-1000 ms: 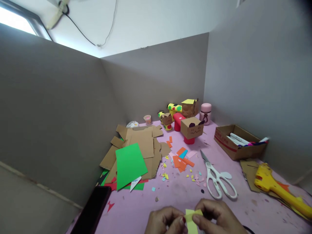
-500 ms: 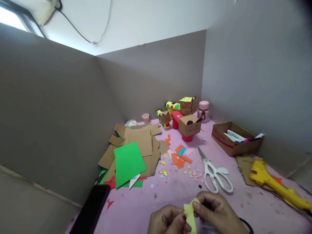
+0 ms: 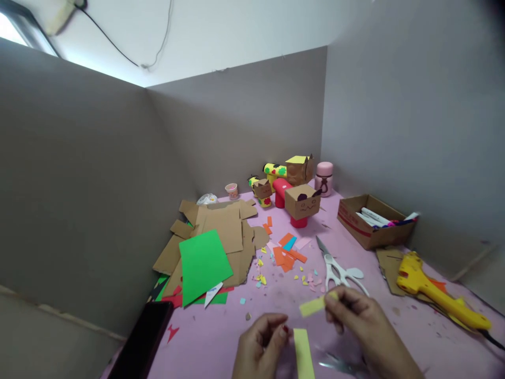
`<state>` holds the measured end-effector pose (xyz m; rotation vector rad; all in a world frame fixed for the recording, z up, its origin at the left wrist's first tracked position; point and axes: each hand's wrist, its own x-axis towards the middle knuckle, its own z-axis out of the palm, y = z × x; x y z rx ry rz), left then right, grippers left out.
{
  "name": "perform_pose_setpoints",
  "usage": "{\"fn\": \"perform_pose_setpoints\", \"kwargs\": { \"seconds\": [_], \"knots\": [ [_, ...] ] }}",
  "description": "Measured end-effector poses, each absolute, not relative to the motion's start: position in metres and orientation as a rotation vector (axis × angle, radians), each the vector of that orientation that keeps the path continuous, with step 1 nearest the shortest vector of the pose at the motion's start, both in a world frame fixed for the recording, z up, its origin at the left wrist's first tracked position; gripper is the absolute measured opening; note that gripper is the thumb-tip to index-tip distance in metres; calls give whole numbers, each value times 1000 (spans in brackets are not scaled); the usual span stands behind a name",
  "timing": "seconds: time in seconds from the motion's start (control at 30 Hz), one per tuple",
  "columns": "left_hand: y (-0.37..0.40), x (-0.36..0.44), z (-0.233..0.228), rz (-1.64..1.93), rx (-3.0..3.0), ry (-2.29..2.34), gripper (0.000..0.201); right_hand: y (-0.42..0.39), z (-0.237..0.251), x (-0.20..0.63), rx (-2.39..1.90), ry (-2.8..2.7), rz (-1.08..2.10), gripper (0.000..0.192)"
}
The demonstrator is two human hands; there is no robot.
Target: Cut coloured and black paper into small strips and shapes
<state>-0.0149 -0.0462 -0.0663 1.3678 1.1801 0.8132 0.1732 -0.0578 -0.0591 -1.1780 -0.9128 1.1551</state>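
Observation:
My right hand pinches one end of a short yellow paper strip between thumb and fingers, above the pink tabletop. A second yellow strip stands lengthwise beside my left hand, partly cut off by the bottom edge. The left fingers are curled, with thumb and index a little apart; their tips are close to that strip without visibly gripping it. White-handled scissors lie beyond my right hand, which covers part of their handles. Below the right hand is a blurred metal tool.
Left are a green sheet on cardboard pieces and a dark phone. Paper scraps lie mid-table. Cardboard-headed animal figures and a pink bottle stand behind. Right are a marker box and yellow glue gun.
My hands have moved apart. The yellow paper they held together now shows as two separate strips, one carried up and right by my right hand. The view has shifted slightly.

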Motion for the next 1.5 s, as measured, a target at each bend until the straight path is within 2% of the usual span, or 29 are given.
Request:
{"fn": "perform_pose_setpoints", "kwargs": {
  "seconds": [0.07, 0.17, 0.2, 0.27, 0.37, 0.43, 0.57, 0.73, 0.83, 0.93, 1.03, 1.2, 1.3, 1.5],
  "knots": [
    [-44, -12, -67, 696, 1678, 1267, 28, -55, -57, 182, -1196, -835, 1094, 32],
    [-43, -3, -68, 332, 1975, 1312, 58, -53, -57, 187, -1198, -803, 1088, 31],
    [-43, 1, -68, 241, 2009, 1333, 63, -53, -58, 186, -1194, -806, 1092, 31],
    [-45, 6, -69, 164, 2027, 1383, 54, -53, -59, 184, -1188, -815, 1097, 30],
    [-48, 7, -72, 264, 1995, 1397, 27, -53, -62, 181, -1189, -829, 1110, 30],
    [-49, 2, -76, 352, 1890, 1382, 19, -53, -63, 180, -1193, -848, 1129, 31],
    [-42, -18, -79, 538, 1551, 1309, 32, -52, -66, 178, -1204, -904, 1171, 33],
    [-23, -48, -66, 789, 1532, 1279, 50, -51, -80, 162, -1245, -1056, 1289, 35],
    [-19, -61, -62, 838, 1543, 1330, 52, -55, -94, 144, -1278, -1198, 1387, 32],
    [-22, -68, -64, 863, 1513, 1333, 39, -63, -103, 129, -1301, -1381, 1434, 23],
    [-28, -66, -64, 833, 1478, 1299, 19, -65, -101, 128, -1334, -1542, 1329, 8],
    [-33, -44, -60, 683, 1646, 1288, 18, -56, -84, 141, -1344, -1607, 1094, 36],
    [-32, -29, -61, 545, 1777, 1287, 14, -53, -82, 143, -1315, -1656, 998, 22],
    [-24, -34, -69, 581, 1923, 1341, 14, -44, -93, 151, -1418, -1663, 803, 20]
  ]
}}
